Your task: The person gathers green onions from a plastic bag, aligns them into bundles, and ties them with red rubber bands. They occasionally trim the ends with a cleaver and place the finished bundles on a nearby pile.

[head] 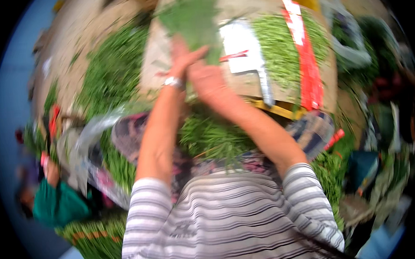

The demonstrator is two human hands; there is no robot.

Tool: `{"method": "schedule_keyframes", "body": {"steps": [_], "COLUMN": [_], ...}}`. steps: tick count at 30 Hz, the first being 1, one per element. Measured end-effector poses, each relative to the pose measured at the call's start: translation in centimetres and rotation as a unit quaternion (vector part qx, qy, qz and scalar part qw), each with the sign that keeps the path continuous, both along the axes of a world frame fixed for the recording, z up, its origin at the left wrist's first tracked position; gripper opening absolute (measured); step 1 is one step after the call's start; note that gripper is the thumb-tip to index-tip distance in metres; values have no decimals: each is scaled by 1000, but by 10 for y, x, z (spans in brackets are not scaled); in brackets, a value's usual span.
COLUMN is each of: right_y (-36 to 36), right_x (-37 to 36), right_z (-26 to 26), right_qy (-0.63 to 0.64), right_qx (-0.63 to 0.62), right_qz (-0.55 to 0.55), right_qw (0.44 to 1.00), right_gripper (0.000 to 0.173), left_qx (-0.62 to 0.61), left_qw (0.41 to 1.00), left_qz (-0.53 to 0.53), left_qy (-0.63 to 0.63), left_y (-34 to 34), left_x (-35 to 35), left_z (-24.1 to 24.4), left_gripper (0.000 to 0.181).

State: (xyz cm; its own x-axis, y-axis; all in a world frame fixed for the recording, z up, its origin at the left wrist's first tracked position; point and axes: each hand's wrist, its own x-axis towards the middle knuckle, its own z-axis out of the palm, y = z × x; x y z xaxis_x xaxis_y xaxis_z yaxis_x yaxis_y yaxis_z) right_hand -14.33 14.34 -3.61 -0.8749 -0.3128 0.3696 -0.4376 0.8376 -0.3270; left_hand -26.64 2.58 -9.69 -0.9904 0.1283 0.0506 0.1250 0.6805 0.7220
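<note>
A blurred bunch of long thin green stalks points away from me over a pale board. My right hand is closed around its near end. Just left of that, my left hand lies against the bunch, its thumb across the stalks and its fingers along their left side; motion blur hides the finger detail. To the right on the board lies a cleaver with its handle towards me, and a narrow red strip crosses the blade. Chopped green pieces are spread beyond it.
Long red plastic strips lie over the board's right side. Loose greens heap up at the left, and more greens rest in my lap. A clear plastic bag is beside my left leg. A person in a green sleeve sits at left.
</note>
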Motion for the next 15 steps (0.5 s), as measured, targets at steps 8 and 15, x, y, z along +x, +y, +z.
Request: {"method": "schedule_keyframes", "body": {"steps": [8,15], "right_y": [-9,-9], "right_x": [-5,0], "right_z": [35,28], "right_qy": [-182,-146], "right_qx": [17,35], "right_qz": [-8,-3], "right_qw": [983,989], "right_gripper": [15,16], "left_qx": [-59,-79], "left_qw": [990,985], "left_qz": [21,31], "left_qy": [-124,-153], "left_y": [4,9], "left_x": [17,19], "left_z": [38,48], "left_gripper": [112,109]}}
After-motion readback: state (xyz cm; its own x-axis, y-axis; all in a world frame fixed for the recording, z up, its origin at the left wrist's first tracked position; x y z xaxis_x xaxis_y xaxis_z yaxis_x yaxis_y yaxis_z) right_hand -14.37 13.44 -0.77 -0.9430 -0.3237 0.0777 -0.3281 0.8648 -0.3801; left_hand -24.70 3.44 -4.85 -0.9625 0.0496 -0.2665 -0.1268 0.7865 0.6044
